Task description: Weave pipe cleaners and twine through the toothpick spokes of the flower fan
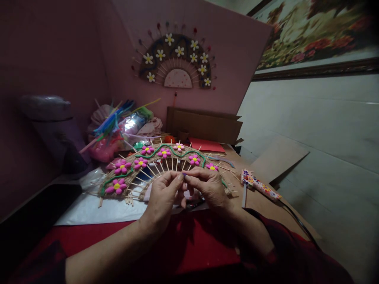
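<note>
My left hand [166,191] and my right hand [209,185] meet at the fingertips in the middle of the head view, both pinched closed. Between them shows a small dark blue piece [184,174], mostly covered by the fingers; its kind is too small to make out. Just behind the hands lies a half-round fan of thin sticks and twine [160,157]. Pink clay-like flowers [117,186] with yellow centres and a wavy green strip [191,152] decorate it. My hands hide part of its lower middle.
A glue gun [260,185] with a flower-patterned covering and a cord lies at the right. Pipe cleaners [114,118] and plastic bags are heaped at the back left. Behind stand cardboard pieces [204,124] and red paper [207,144]. A finished-looking fan [177,51] hangs on the pink board.
</note>
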`<state>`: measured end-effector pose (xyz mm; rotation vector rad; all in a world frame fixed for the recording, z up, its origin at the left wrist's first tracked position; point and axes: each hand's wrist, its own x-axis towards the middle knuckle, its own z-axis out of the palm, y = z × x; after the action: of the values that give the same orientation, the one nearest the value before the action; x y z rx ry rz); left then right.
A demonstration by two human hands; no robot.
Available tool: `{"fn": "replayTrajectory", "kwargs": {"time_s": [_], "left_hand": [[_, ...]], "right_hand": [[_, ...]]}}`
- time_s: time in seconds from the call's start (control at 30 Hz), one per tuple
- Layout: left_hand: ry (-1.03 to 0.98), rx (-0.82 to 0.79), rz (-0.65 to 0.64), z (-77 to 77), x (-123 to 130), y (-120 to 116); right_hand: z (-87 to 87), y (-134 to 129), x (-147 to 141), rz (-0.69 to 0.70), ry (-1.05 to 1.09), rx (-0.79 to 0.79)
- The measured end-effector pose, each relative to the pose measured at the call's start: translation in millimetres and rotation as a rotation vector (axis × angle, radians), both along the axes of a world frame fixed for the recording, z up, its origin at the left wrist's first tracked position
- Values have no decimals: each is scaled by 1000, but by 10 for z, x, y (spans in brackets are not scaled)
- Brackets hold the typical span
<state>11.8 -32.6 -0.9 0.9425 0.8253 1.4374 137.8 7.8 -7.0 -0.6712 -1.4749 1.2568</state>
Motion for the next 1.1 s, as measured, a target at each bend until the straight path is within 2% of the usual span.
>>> {"fn": "replayTrajectory", "kwargs": {"time_s": [0.2, 0.4, 0.6, 0.93, 1.1], "left_hand": [[210, 12, 112, 31, -12, -6], [49, -46, -1, 93, -34, 22], [53, -34, -40, 82, -47, 22], [55, -16, -36, 58, -58, 27], [15, -32, -36, 86, -42, 16]], "right_hand": [[-42, -18, -43, -48, 34, -62], [-4, 0, -32, 13, 11, 3], [4, -4, -16, 4, 7, 6], [-4, 25, 10, 6, -26, 77], [15, 13, 5, 45, -1, 40]]}}
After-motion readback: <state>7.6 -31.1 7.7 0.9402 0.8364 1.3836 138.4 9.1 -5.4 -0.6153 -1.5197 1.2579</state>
